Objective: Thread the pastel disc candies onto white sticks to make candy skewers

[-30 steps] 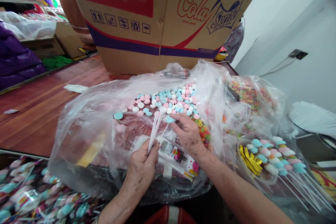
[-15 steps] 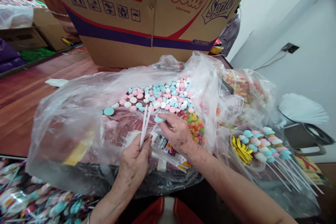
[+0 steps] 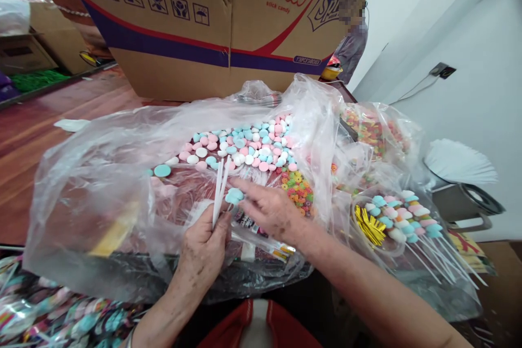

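My left hand is closed around a few thin white sticks that point upward. Just right of them, my right hand has a light blue marshmallow candy at its thumb and fingertips; it looks like more than one lobe, and its exact grip is blurred. Beyond both hands lies a loose heap of pink, white and blue candies on an open clear plastic bag. Small colourful ring-shaped gummies lie right of the heap, near my right wrist.
A large cardboard box stands behind the bag. At right, a clear tub carries candy skewers and gold twist ties. Bagged gummies and a grey jug are farther right. A person is partly behind the box.
My right hand has moved left with the blue candy, bringing it closer to the sticks. My left hand still holds the sticks. The whole view has shifted slightly.
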A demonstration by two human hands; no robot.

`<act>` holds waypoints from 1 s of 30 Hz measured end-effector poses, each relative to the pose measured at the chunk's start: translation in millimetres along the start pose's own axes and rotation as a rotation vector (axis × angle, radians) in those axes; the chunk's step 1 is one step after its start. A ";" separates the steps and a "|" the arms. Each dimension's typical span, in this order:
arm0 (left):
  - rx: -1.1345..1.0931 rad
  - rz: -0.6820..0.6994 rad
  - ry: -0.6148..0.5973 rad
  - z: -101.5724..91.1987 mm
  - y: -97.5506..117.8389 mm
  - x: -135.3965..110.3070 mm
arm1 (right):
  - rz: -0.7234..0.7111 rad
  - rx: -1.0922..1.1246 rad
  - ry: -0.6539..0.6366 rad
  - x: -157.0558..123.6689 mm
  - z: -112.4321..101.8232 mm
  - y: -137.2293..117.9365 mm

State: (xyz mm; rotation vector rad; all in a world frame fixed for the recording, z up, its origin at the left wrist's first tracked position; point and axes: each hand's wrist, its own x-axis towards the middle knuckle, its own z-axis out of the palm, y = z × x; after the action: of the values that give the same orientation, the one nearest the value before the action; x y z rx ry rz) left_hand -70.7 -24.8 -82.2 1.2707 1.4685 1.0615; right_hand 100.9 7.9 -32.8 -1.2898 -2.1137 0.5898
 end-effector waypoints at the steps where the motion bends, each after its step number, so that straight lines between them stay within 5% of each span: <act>1: 0.003 0.014 -0.004 0.1 -2.1 0.3 | 0.069 -0.048 -0.017 0.9 -14.4 3.0; 4: 0.002 0.040 -0.030 -0.3 -9.0 1.3 | 0.238 -0.455 -0.133 4.3 -54.7 20.6; 7: -0.014 0.052 -0.064 -1.3 -13.6 1.9 | 0.318 -0.816 -0.315 5.1 -71.6 41.8; 19: -0.008 0.047 -0.055 -0.1 -8.7 -0.7 | 0.244 -0.931 -0.390 -1.4 -53.3 40.5; 22: 0.021 0.046 -0.047 -1.5 -7.5 -0.7 | 0.242 -0.860 -0.361 -0.7 -52.5 48.0; 25: 0.042 0.053 -0.073 -3.1 -4.5 -1.2 | 0.315 -0.645 -0.191 2.7 -50.8 56.3; 30: 0.058 0.056 -0.119 -3.7 1.7 -2.5 | 0.432 0.301 0.148 9.6 -35.3 56.4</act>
State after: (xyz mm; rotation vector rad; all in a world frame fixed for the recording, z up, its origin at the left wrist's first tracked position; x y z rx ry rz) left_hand -73.7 -27.3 -79.4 1.3987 1.3892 0.9683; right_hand 157.5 43.3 -40.5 -1.5635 -1.5605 0.9217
